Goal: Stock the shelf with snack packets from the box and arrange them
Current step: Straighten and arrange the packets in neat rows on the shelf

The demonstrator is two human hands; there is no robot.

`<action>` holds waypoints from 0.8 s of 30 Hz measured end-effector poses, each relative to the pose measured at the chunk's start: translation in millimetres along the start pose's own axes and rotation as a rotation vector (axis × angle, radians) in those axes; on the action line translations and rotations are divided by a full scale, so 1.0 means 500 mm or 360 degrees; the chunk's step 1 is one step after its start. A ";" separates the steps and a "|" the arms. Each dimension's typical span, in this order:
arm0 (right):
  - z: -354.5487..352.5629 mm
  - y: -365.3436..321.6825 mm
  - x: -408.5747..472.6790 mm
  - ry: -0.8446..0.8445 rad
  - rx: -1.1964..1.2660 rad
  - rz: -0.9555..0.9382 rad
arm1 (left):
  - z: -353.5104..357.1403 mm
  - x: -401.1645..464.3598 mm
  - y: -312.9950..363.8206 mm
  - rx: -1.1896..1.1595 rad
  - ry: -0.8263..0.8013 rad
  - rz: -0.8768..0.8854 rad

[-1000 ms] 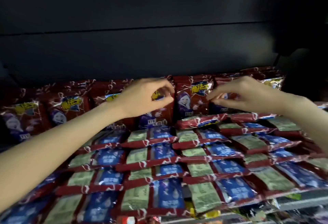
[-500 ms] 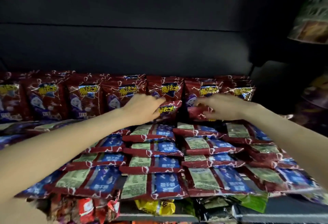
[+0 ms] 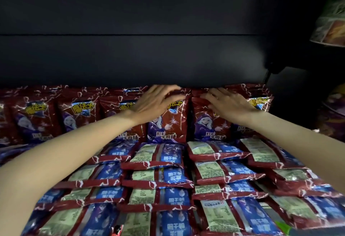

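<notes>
Snack packets — upright row mid-frame, flat stacks filling lower frame. Left hand, right hand: fingers spread, pressing packet tops. Stocking seemingly near done — straightening left. Box unseen.

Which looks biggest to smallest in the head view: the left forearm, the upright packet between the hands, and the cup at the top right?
1. Left forearm, partly from nearness to the camera.
2. Upright packet.
3. Cup, cut off by the frame, so this is unsure.

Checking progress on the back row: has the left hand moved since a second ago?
Yes. The left hand has risen from the upright packet's middle to its top edge.
</notes>
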State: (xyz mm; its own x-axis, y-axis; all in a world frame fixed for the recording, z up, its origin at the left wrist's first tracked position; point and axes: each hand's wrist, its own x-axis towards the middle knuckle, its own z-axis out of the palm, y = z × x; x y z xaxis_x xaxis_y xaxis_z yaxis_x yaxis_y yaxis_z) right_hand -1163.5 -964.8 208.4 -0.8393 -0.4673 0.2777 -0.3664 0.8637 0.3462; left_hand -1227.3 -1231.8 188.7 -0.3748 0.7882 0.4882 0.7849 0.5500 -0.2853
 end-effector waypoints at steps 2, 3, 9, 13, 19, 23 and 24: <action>-0.006 0.008 -0.007 0.0053 -0.0112 -0.0168 | 0.007 -0.010 0.004 -0.0003 -0.0022 0.0167; -0.011 0.010 -0.009 -0.0002 -0.0125 -0.0201 | 0.016 -0.018 0.003 0.0035 -0.0045 0.0243; -0.016 0.007 -0.002 -0.0466 0.0257 0.0001 | 0.068 -0.044 -0.006 0.0162 -0.0420 0.0223; -0.006 0.016 0.002 -0.0445 0.0866 0.0090 | 0.083 -0.047 -0.004 0.0243 -0.0441 0.0303; 0.002 0.035 0.018 -0.0383 0.0771 -0.0048 | 0.092 -0.038 0.000 0.0355 -0.0363 0.0223; -0.005 0.034 0.024 -0.0120 0.0048 -0.0223 | 0.102 -0.033 0.008 0.0386 -0.0286 0.0201; -0.006 0.036 0.023 -0.0068 -0.0046 -0.0241 | 0.102 -0.031 0.007 0.0402 -0.0266 0.0229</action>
State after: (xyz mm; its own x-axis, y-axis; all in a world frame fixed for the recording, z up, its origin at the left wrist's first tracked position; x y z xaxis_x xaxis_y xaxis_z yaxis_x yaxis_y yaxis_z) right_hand -1178.6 -955.1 220.5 -0.7920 -0.5827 0.1823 -0.4787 0.7779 0.4071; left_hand -1243.8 -1227.8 138.2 -0.3609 0.8857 0.2921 0.6964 0.4642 -0.5472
